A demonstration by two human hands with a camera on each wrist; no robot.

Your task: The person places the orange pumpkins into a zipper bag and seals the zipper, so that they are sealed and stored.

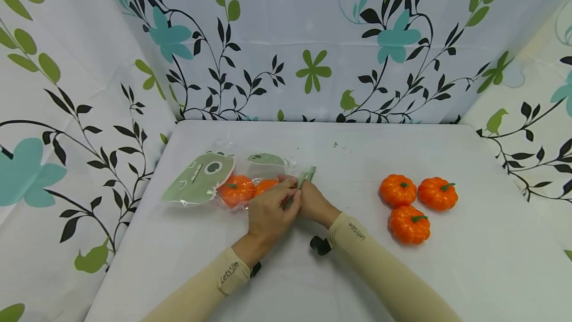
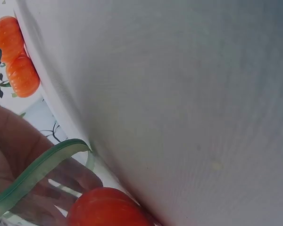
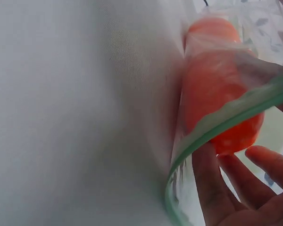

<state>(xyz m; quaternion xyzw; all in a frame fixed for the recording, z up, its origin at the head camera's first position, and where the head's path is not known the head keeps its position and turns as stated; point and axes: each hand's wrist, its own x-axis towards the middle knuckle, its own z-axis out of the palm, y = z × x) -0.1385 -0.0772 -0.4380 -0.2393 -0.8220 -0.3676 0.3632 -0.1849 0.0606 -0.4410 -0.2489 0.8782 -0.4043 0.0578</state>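
A clear zip bag (image 1: 196, 180) printed with green shapes lies left of centre. Orange toy pumpkins show inside it, one in plain sight (image 1: 236, 192) and another (image 1: 264, 187) partly covered by my left hand (image 1: 270, 212). That hand pinches the bag near its mouth. My right hand (image 1: 316, 205) is at the mouth; in the right wrist view its straight fingers (image 3: 245, 181) reach the lower side of a pumpkin (image 3: 212, 89). The bag's green edge strip (image 3: 217, 125) curves across in front of them.
Three more toy pumpkins sit close together on the right: one at the back (image 1: 397, 191), one beside it (image 1: 438, 194) and one in front (image 1: 409, 225). A white cloth covers the table (image 1: 473, 262). Patterned curtains (image 1: 277, 39) stand behind and at both sides.
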